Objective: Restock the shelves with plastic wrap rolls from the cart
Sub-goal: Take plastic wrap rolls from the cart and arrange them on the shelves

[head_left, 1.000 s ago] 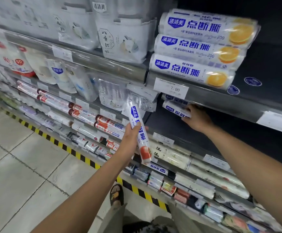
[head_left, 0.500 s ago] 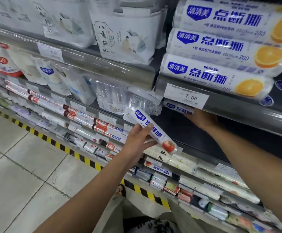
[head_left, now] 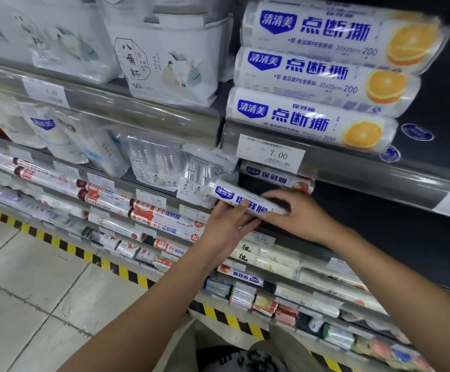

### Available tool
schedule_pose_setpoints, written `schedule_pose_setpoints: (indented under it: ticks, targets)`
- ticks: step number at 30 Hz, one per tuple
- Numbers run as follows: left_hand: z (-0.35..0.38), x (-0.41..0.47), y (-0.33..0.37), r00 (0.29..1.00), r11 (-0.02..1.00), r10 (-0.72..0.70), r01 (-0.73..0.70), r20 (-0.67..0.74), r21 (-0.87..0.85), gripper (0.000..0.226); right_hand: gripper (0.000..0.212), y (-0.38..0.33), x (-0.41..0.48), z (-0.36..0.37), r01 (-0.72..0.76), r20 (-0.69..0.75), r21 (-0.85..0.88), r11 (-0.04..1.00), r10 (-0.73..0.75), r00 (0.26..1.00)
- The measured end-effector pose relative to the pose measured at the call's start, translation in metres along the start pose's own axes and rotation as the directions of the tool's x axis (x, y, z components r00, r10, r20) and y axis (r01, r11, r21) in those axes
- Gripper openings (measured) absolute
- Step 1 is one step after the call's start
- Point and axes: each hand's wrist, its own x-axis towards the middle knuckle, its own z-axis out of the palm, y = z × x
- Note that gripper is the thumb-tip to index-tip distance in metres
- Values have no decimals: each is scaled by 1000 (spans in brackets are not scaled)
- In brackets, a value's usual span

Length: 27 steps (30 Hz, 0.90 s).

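A white plastic wrap roll (head_left: pixel 227 194) with blue lettering lies nearly level at the front of a dark shelf (head_left: pixel 379 224). My left hand (head_left: pixel 226 226) holds it from below, thumb over its middle. My right hand (head_left: pixel 296 213) grips its right end, hiding that end. Just behind, another roll of the same kind (head_left: pixel 274 177) rests on the shelf under the 7.00 price tag (head_left: pixel 270 154). The cart is out of sight.
Three large wrap rolls with orange pictures (head_left: pixel 312 116) are stacked on the shelf above. Packs of plastic cups (head_left: pixel 154 162) hang left of the roll. Lower shelves carry red-labelled rolls (head_left: pixel 164 216). A yellow-black striped line (head_left: pixel 111 264) edges the tiled floor.
My left hand swung the roll from upright to nearly level and brought it up to the shelf. My right hand left the roll on the shelf and took hold of the carried roll's right end.
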Motion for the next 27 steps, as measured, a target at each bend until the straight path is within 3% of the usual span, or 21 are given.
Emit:
schedule_pose_setpoints:
  ticks: [2, 4, 5, 6, 7, 8, 9, 10, 11, 14, 21, 27]
  targets:
    - [6, 1, 0, 1000, 996, 11, -12, 15, 87, 32, 41, 6, 1, -1, -25, -32, 58, 998, 26, 999]
    - [9, 3, 3, 997, 895, 72, -65, 1, 441, 36, 39, 14, 5, -8, -53, -76, 83, 995, 59, 995]
    - [6, 5, 3, 990, 746, 137, -119, 24, 655, 38, 41, 22, 8, -11, -72, -102, 84, 994, 81, 991]
    - [-1, 8, 1, 971, 518, 221, -195, 90, 833, 40, 42, 28, 12, -14, -99, -127, 83, 992, 109, 986]
    - [-10, 10, -1, 933, 224, 302, -270, 197, 936, 41, 44, 35, 15, -17, -132, -148, 62, 989, 140, 979]
    - [-20, 13, -3, 884, -77, 336, -318, 325, 945, 42, 45, 41, 19, -19, -155, -156, 25, 988, 157, 975]
    - [-30, 15, -7, 850, -303, 310, -335, 425, 892, 44, 47, 45, 22, -19, -167, -148, -28, 986, 161, 976]
    - [-37, 15, -11, 850, -433, 247, -332, 465, 838, 47, 49, 49, 24, -19, -166, -133, -78, 983, 155, 979]
    - [-43, 15, -14, 872, -498, 175, -323, 458, 805, 50, 50, 51, 26, -19, -154, -115, -121, 981, 140, 983]
    - [-51, 11, -22, 907, -586, 48, -314, 419, 747, 56, 51, 56, 26, -24, -120, -91, -207, 971, 103, 990]
    - [-50, 8, -23, 919, -642, 17, -291, 393, 709, 60, 48, 70, 14, -27, -184, -194, -343, 921, 122, 973]
    - [-44, 4, -18, 943, -677, -43, -271, 330, 684, 65, 54, 58, 34, -14, -238, -189, -408, 882, 173, 967]
